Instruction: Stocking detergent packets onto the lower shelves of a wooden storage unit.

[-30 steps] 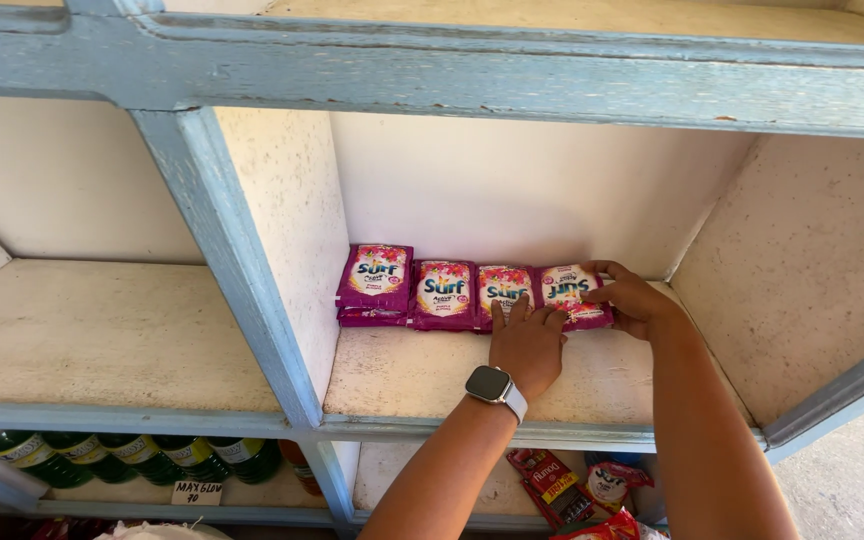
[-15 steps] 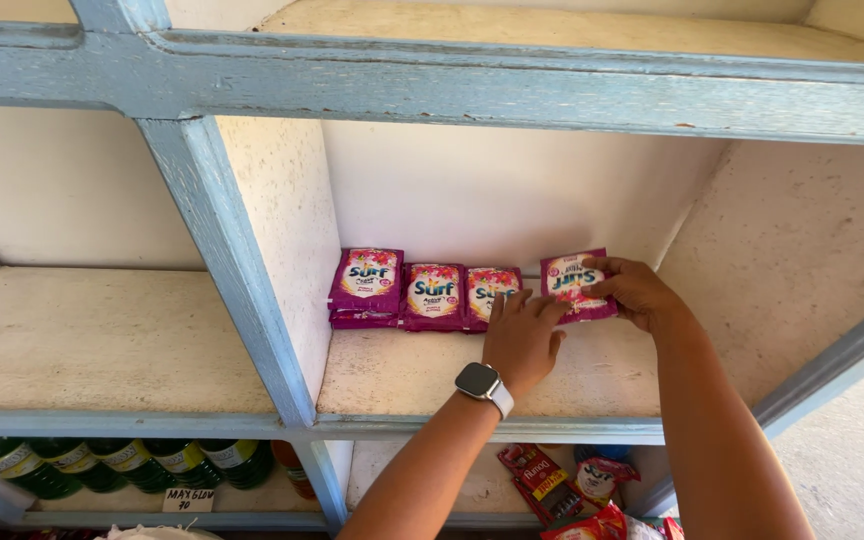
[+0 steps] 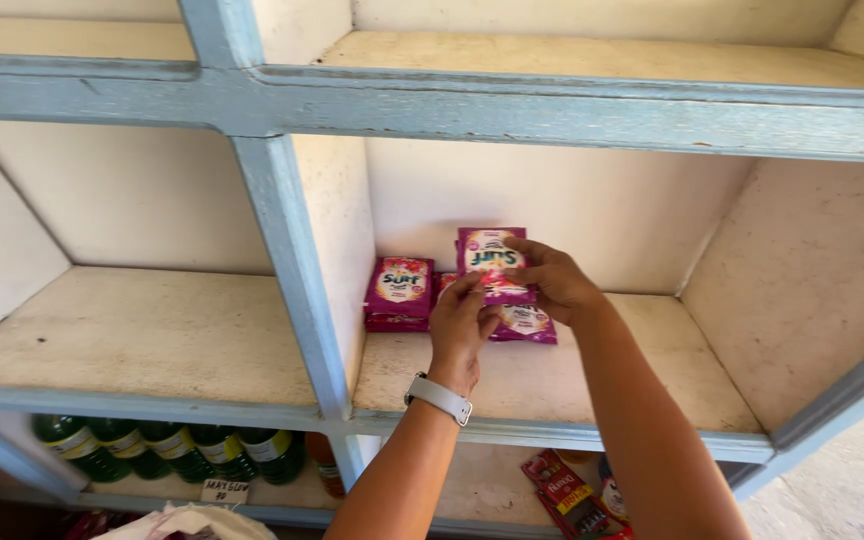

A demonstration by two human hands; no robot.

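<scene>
Four open compartments of a pale shelving unit with chipped light-blue frame bars fill the view, seen from above the hands. At about one o'clock from the picture's centre, in the right-hand middle compartment, both bare hands hold one pink detergent sachet upright, lifted clear of the shelf board. The right hand pinches its right edge between thumb and fingers; the left hand, with a grey-strapped wristwatch at six o'clock below it, pinches the lower left corner. More pink sachets stay against the back wall: one standing at nine o'clock of the held one, another lying at five o'clock, partly hidden behind the fingers. The step in hand looks like arranging the sachets; setting this one down neatly would call for lowering it square beside the others. Lower down, green bottles stand at seven o'clock and red packets at five o'clock.
</scene>
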